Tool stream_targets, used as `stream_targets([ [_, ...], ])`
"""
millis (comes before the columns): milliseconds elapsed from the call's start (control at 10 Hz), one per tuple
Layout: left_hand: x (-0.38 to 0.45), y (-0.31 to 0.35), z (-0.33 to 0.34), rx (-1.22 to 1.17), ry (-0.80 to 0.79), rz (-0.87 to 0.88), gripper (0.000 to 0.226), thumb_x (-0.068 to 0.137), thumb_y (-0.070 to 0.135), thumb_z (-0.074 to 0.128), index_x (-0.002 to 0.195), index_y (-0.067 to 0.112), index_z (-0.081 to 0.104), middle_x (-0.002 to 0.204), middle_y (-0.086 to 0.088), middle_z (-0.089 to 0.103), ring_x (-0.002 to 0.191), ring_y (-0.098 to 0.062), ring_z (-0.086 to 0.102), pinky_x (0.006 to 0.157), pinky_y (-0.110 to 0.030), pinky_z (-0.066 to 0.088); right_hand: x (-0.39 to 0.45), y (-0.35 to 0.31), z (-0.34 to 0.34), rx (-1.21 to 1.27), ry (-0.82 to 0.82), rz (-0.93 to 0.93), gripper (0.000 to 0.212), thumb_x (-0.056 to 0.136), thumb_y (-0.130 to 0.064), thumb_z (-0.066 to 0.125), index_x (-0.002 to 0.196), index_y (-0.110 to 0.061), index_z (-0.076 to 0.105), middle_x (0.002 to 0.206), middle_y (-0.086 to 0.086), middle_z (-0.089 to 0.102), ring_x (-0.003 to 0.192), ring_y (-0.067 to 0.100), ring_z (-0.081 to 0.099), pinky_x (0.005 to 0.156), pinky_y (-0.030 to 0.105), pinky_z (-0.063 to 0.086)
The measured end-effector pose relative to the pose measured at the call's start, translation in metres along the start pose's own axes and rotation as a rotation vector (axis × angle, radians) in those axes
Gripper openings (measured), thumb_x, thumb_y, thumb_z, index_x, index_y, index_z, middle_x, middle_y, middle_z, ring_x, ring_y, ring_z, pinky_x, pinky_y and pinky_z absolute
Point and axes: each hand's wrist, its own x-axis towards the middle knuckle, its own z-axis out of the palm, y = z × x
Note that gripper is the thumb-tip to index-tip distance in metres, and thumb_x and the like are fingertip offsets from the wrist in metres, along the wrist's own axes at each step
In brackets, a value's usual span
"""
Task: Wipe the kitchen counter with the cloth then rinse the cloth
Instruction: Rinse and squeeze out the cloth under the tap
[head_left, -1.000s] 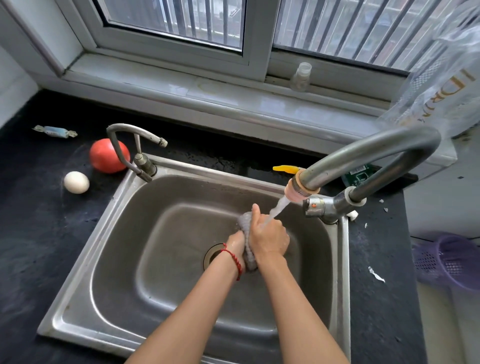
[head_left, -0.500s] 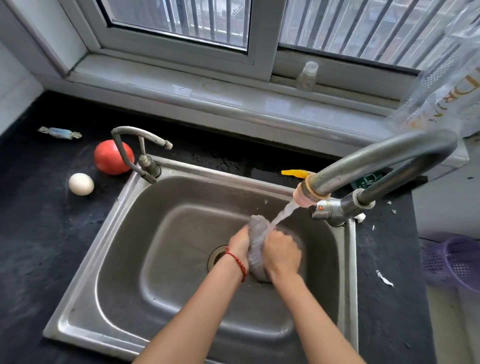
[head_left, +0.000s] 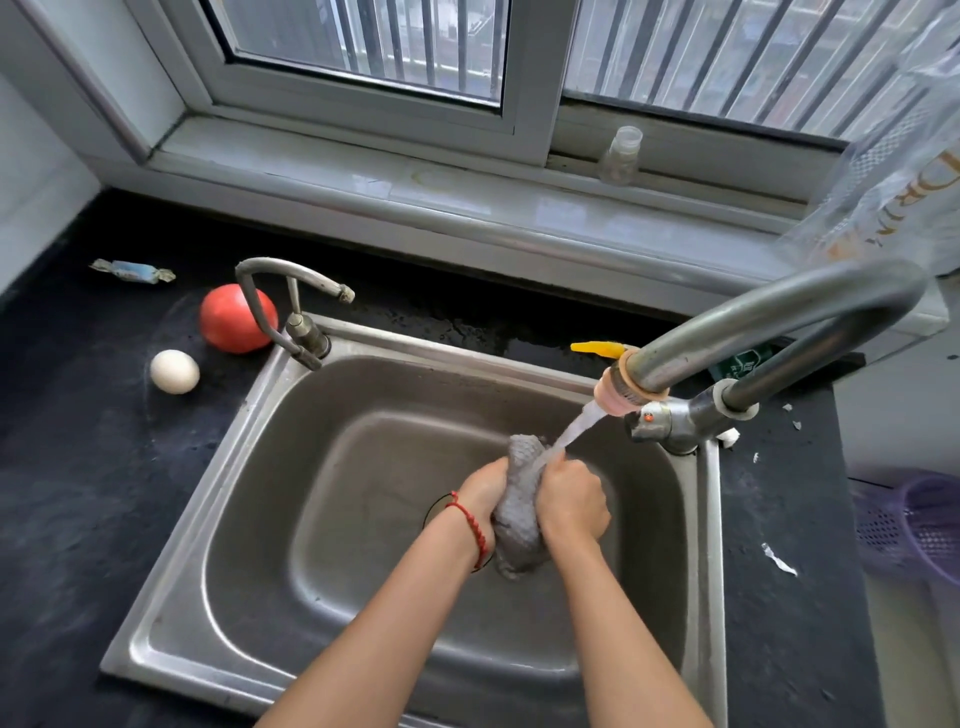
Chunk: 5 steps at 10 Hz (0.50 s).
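Over the steel sink (head_left: 223, 525), my left hand (head_left: 485, 491) and right hand (head_left: 571, 501) clamp the bunched grey cloth (head_left: 519, 514) between them, under water running from the big faucet (head_left: 769, 327). On the black counter (head_left: 78, 493) to the left lie a tomato (head_left: 228, 319), an egg (head_left: 174, 371) and a wrapped candy (head_left: 132, 270), beside a smaller tap (head_left: 291, 291).

Bunched cloth (head_left: 521, 512) under running tap (head_left: 769, 327)

The sink (head_left: 363, 519) basin lies open at nine o'clock of the hands, clear to its left wall. At two o'clock the big tap (head_left: 779, 322) arches overhead; at eleven the small tap (head_left: 291, 306) stands, with tomato (head_left: 234, 319) and egg (head_left: 174, 371) beyond.
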Motion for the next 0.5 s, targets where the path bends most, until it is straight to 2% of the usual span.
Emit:
stream_targets([
  [100, 0.000, -0.003, -0.005, -0.129, 0.010, -0.003, 0.020, 0.088, 0.029, 0.050, 0.083, 0.013, 0.061, 0.090, -0.007, 0.062, 0.091, -0.026, 0.062, 0.088, -0.038, 0.050, 0.002, 0.002, -0.005, 0.153, 0.085, -0.010, 0.053, 0.097, -0.039, 0.027, 0.103, -0.002, 0.065, 0.112, 0.023, 0.064, 0.106, 0.041, 0.057, 0.088, 0.043, 0.045],
  [200, 0.014, -0.004, -0.008, -0.258, 0.117, 0.023, 0.030, 0.091, 0.029, 0.049, 0.099, 0.003, 0.061, 0.092, -0.012, 0.066, 0.092, -0.022, 0.064, 0.085, -0.033, 0.051, -0.016, -0.003, -0.008, 0.223, 0.079, -0.163, 0.054, 0.096, -0.044, 0.028, 0.098, -0.006, 0.067, 0.108, 0.023, 0.067, 0.102, 0.041, 0.058, 0.085, 0.042, 0.045],
  [300, 0.015, -0.016, -0.012, -0.141, 0.058, 0.002, 0.036, 0.099, 0.023, 0.027, 0.069, 0.014, 0.045, 0.057, 0.001, 0.059, 0.053, -0.011, 0.057, 0.064, -0.021, 0.050, -0.042, -0.006, 0.004, 0.067, -0.056, -0.312, 0.060, 0.094, -0.050, 0.021, 0.103, -0.011, 0.066, 0.113, 0.023, 0.065, 0.105, 0.040, 0.058, 0.086, 0.041, 0.045],
  [400, 0.009, -0.028, -0.008, -0.088, 0.098, 0.055, 0.036, 0.100, 0.014, 0.029, 0.066, 0.024, 0.037, 0.072, 0.006, 0.044, 0.065, -0.007, 0.047, 0.068, -0.026, 0.050, -0.039, -0.002, 0.005, -0.078, -0.009, -0.351, 0.058, 0.097, -0.045, 0.021, 0.107, -0.009, 0.066, 0.112, 0.024, 0.065, 0.105, 0.041, 0.059, 0.088, 0.043, 0.046],
  [500, -0.001, -0.017, 0.010, 0.063, -0.021, 0.026, 0.031, 0.098, 0.020, 0.029, 0.070, 0.023, 0.043, 0.076, 0.004, 0.046, 0.068, -0.009, 0.048, 0.063, -0.024, 0.046, -0.010, -0.003, -0.015, -0.161, 0.077, -0.284, 0.062, 0.098, -0.042, 0.018, 0.101, -0.003, 0.066, 0.105, 0.023, 0.068, 0.100, 0.038, 0.063, 0.086, 0.042, 0.049],
])
